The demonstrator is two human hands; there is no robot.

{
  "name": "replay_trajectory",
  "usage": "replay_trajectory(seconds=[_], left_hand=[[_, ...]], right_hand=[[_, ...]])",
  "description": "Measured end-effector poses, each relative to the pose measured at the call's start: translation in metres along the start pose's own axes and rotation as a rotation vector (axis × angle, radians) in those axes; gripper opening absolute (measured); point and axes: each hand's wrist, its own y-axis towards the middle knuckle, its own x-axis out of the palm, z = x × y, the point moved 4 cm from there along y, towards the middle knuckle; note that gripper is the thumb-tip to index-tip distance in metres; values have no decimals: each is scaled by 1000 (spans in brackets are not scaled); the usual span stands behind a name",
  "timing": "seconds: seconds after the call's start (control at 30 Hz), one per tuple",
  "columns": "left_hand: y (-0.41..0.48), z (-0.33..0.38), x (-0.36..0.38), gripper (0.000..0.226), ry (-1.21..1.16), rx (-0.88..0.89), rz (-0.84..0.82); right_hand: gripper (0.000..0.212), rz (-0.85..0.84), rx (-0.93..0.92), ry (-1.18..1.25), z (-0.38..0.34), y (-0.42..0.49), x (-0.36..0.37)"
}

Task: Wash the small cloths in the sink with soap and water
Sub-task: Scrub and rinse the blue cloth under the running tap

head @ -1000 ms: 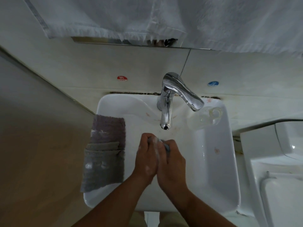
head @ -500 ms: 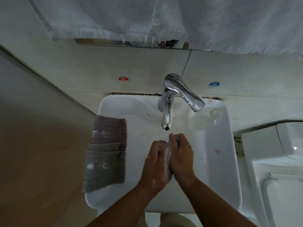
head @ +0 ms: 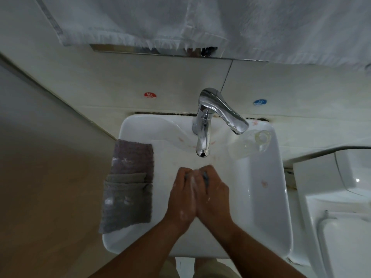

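Looking down from the head view, both hands are pressed together over the middle of the white sink (head: 267,197), just near of the shiny tap (head: 202,137). The left hand (head: 181,197) and the right hand (head: 212,195) have their fingers curled tight around one small dark cloth (head: 206,178). Only a little bit of it peeks out between the fingers. White soap foam sits on both hands.

Two more cloths lie over the left rim of the sink. The purple cloth (head: 132,157) is farther away. The grey cloth (head: 126,205) is nearer and lies partly on top of it.

A clear glass (head: 249,143) stands on the far right corner of the sink, beside the tap handle. On the wall there is a red sticker (head: 150,95) on the left and a blue sticker (head: 259,102) on the right. A big white towel (head: 200,21) hangs above. A white toilet (head: 341,197) is at the right.
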Motion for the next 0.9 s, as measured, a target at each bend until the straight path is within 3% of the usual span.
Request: replay_trajectory(seconds=[0.07,0.13,0.23,0.3,0.43,0.57,0.63,0.77,0.9], left_hand=[[-19,7,13,18,6,78,-87],[-15,11,12,17,90,163,-65],[15,6,-7,12,127,103,97],[9,5,-6,12,117,83,69],[-21,14,15,20,115,120,-79],[17,8,-5,10,81,16,70],[8,9,-3,15,43,-12,39],[-22,21,15,21,73,128,-107],[18,11,-6,14,101,9,103]], right_hand=[[19,88,128,23,16,28,-11],[20,124,161,23,20,25,-12],[19,32,2,21,-8,-15,1],[21,11,-54,26,-9,-13,1],[22,94,237,112,25,29,-11],[16,21,71,88,-9,-14,2],[14,28,7,58,-10,-8,0],[23,119,218,115,16,34,-14],[19,18,47,88,-9,-12,1]])
